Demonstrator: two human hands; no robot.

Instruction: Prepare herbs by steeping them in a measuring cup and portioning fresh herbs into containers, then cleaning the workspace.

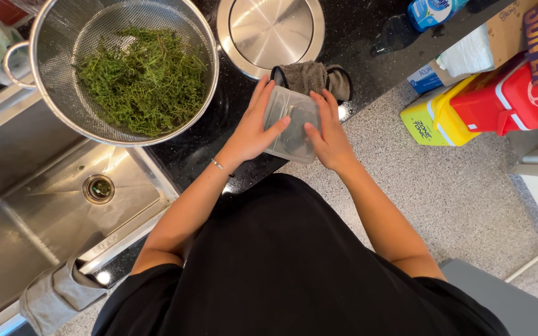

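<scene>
A clear plastic container [291, 121] with a lid sits at the front edge of the black counter [356, 43]. My left hand [253, 127] grips its left side, thumb laid across the top. My right hand [328, 134] holds its right side, thumb pressing on the lid. To the left stands a large steel colander [51, 99] full of green herb sprigs [144, 78].
A steel sink [51, 211] with a drain lies at the left. A round steel lid [270, 31] is set in the counter behind a grey cloth [306, 76]. Yellow and red boxes [487, 102] stand on the speckled floor at the right.
</scene>
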